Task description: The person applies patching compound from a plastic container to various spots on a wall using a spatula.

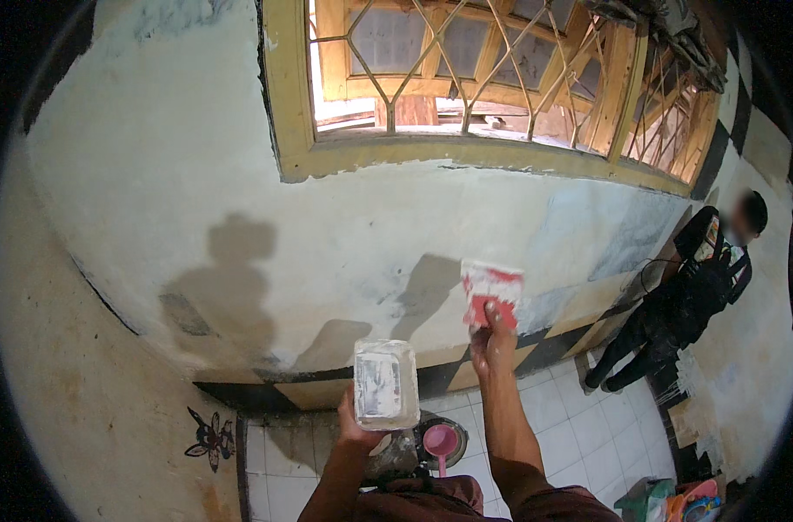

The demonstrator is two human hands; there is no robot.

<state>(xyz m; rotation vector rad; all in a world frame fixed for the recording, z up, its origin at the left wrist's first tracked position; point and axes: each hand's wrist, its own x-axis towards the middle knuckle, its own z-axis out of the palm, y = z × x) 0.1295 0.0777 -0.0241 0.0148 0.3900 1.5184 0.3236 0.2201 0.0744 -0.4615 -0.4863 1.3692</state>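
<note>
Your right hand (pixel 492 335) clamps red scraper (pixel 490 291) flat on wall (pixel 196 200); blade likely stiff, thin; keep handle grip; left hand (pixel 355 426) fingers wrapped under white tub (pixel 385 383), likely light, slippery; support base.

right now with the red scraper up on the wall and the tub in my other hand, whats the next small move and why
Probably draw the red scraper along the wall to spread the white filler. The right hand holds its blade flat against the patchy plaster below the window, while the left hand holds the filler tub close by.
</note>
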